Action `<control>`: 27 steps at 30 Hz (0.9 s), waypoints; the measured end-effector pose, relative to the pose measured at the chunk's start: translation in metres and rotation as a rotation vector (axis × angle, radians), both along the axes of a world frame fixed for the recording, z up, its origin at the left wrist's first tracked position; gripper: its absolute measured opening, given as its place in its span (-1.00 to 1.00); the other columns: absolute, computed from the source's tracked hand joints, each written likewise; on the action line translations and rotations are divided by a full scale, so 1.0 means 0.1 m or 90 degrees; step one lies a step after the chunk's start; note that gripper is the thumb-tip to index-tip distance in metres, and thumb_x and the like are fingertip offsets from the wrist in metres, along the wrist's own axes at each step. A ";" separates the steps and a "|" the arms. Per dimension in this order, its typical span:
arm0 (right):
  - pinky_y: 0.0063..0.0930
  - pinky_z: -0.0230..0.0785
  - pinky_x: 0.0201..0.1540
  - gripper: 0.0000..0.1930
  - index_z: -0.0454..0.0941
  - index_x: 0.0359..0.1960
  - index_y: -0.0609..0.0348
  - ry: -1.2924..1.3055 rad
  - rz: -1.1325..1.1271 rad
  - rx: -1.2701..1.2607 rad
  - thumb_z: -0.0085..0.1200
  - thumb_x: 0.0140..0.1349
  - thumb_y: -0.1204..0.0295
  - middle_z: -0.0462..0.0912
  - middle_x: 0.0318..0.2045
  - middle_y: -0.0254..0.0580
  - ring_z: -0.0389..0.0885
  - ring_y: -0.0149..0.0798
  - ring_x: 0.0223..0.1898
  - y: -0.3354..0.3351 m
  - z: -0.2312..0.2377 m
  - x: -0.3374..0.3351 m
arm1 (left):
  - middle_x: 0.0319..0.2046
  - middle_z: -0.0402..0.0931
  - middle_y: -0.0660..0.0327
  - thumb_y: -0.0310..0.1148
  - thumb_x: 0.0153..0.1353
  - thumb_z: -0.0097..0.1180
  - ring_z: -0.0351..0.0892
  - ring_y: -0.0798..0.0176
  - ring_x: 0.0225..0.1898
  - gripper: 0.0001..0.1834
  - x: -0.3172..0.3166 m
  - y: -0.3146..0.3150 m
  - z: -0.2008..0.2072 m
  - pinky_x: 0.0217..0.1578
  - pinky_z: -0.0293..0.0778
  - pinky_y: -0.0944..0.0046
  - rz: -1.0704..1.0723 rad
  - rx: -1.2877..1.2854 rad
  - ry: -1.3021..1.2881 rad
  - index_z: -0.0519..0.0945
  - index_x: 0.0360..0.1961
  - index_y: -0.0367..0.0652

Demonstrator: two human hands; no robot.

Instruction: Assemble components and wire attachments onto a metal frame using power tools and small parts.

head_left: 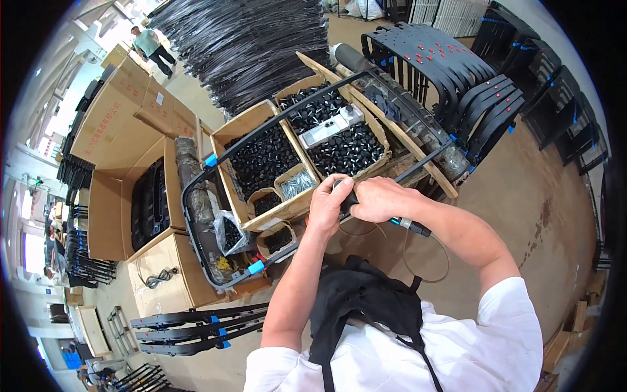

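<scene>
A black tubular frame [297, 106] with blue tape lies across the parts boxes, its near tube passing under my hands. My left hand [324, 204] is closed at that tube, thumb and fingers pressed on a small dark part [348, 198] that I cannot make out. Right beside it, my right hand [382, 198] is wrapped round a power screwdriver; its dark body with a blue ring [406, 223] sticks out below my wrist, trailing a thin cord [448, 264]. The tool's tip is hidden between my hands.
Beyond the hands stand boxes of black knobs [264, 153] and black-headed bolts [346, 153], with a small carton of silver screws [297, 185]. An open carton [108, 212] stands left. Stacked black frames [424, 49] are at the far right. A person [149, 44] is far left.
</scene>
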State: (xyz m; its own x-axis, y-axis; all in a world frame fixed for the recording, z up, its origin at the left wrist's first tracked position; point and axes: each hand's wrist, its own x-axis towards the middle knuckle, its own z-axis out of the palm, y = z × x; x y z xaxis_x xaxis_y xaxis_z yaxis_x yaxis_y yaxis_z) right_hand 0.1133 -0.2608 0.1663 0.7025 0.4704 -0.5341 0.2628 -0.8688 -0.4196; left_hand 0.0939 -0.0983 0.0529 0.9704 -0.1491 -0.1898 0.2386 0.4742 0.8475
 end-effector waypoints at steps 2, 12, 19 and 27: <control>0.08 0.59 -0.01 -0.59 0.71 -0.33 0.42 -0.025 -0.001 0.019 0.11 0.24 0.19 0.76 -0.31 0.32 0.77 0.26 -0.17 0.00 -0.08 0.00 | -0.27 0.62 0.42 -0.31 0.43 0.34 0.51 0.54 -0.26 -0.84 -0.01 -0.01 -0.02 -0.23 0.45 0.42 -0.001 -0.005 0.011 0.70 -0.07 -0.13; 0.03 0.60 0.07 -0.58 0.74 -0.20 0.41 -0.017 0.036 -0.012 0.12 0.22 0.20 0.78 -0.17 0.31 0.78 0.21 -0.04 0.05 -0.10 0.03 | -0.27 0.60 0.40 -0.29 0.47 0.27 0.51 0.52 -0.28 -0.83 -0.10 0.05 -0.09 -0.25 0.44 0.42 0.040 0.070 -0.054 0.65 -0.06 -0.12; 0.07 0.62 -0.09 -0.64 0.79 -0.33 0.26 -0.056 0.043 0.096 0.14 0.07 0.20 0.78 -0.32 0.24 0.80 0.22 -0.18 0.10 -0.34 -0.09 | -0.17 0.65 0.27 -0.34 0.45 0.23 0.60 0.37 -0.10 -0.80 -0.25 0.10 -0.05 -0.05 0.52 0.30 0.080 0.135 -0.003 0.67 -0.02 -0.22; -0.06 0.58 -0.05 -0.66 0.79 -0.28 0.36 0.003 0.025 0.077 0.16 0.07 0.32 0.80 -0.20 0.20 0.78 0.13 -0.10 0.03 -0.39 -0.05 | -0.28 0.55 0.31 -0.34 0.50 0.18 0.49 0.43 -0.27 -0.85 -0.20 -0.04 -0.26 -0.20 0.46 0.33 0.063 0.000 -0.057 0.61 -0.14 -0.22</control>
State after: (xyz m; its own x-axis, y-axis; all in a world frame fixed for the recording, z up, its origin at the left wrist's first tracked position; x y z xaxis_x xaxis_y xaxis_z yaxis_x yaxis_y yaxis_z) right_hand 0.1084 -0.2583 0.1274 0.6799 0.5583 -0.4755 0.2924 -0.8010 -0.5224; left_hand 0.0741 -0.1020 0.0273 0.9935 -0.0509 -0.1021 0.1139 0.4914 0.8635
